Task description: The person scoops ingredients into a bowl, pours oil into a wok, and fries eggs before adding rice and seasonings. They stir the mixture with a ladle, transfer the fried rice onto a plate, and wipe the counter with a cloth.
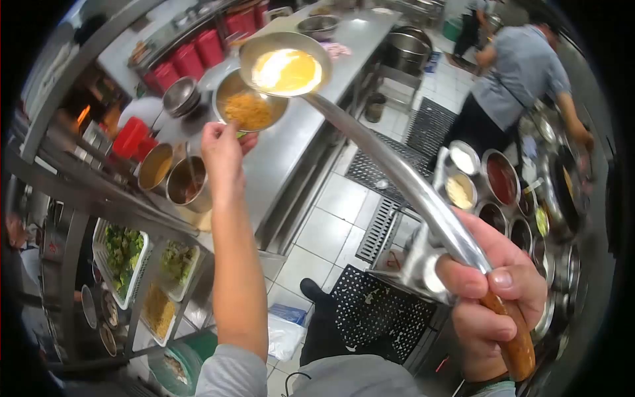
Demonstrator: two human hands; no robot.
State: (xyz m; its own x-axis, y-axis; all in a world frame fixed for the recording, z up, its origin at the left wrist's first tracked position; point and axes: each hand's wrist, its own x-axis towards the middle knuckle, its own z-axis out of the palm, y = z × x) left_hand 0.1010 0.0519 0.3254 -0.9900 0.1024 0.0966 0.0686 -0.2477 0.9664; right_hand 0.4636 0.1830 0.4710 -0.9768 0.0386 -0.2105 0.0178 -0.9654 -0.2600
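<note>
my r hand (499,288) is wrapped tight round the wooden handle of a long ladle (397,173), fingers curled over, thumb across the top. its metal shaft runs up & away to the l, & the ladle's round end holds yellow liquid (286,69) w/ a bright glare on it. that end is over the far edge of a metal bowl (231,85) in my view; can't tell if the two touch.

my l hand (225,153) is mostly closed, pinching the near rim of that bowl, arm stretched out. orange shreds (246,110) sit in the bowl, which is by the steel counter (304,126); can't tell if it's resting on it. a bit of green shows by my l fingers, too small to id.

near my l wrist: a metal pot (204,200) w/ a utensil standing in it, next to another pot (144,180) w/ orange-brown stuff. below, on the l, a white basket (100,255) of greens. on the r, a co-worker in a grey shirt (512,83) bends near tins of sauce etc. black mat (374,314) on the tiles by my foot.
</note>
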